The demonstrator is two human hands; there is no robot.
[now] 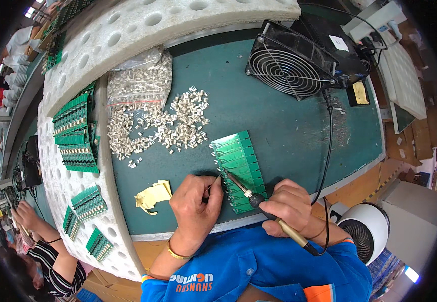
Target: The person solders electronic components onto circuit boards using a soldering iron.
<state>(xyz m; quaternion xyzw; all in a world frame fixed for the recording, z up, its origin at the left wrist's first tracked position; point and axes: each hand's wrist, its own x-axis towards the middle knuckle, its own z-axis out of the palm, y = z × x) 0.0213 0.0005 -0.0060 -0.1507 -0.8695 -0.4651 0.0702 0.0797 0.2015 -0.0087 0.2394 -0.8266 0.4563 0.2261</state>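
Plainly, in the head view, the right hand (289, 207) has its fingers wrapped around the soldering iron (291, 233), apparently pen-fashion so the tip can be steered finely. The left hand (196, 201) is curled nearly closed, seemingly pinching a thin wire (219, 179) whose end lies by that tip, presumably so both meet at one spot. Between and just beyond the fingers, the green circuit panel (237, 155) lies flat on the table (198, 65), likely for steadiness. Loose white connectors (186, 121) are heaped beyond the left fingers, probably for easy reach; a yellow cloth (153, 195) lies just beside them. Well beyond the right fingers, a fan (289, 73) faces the table, perhaps against fumes.
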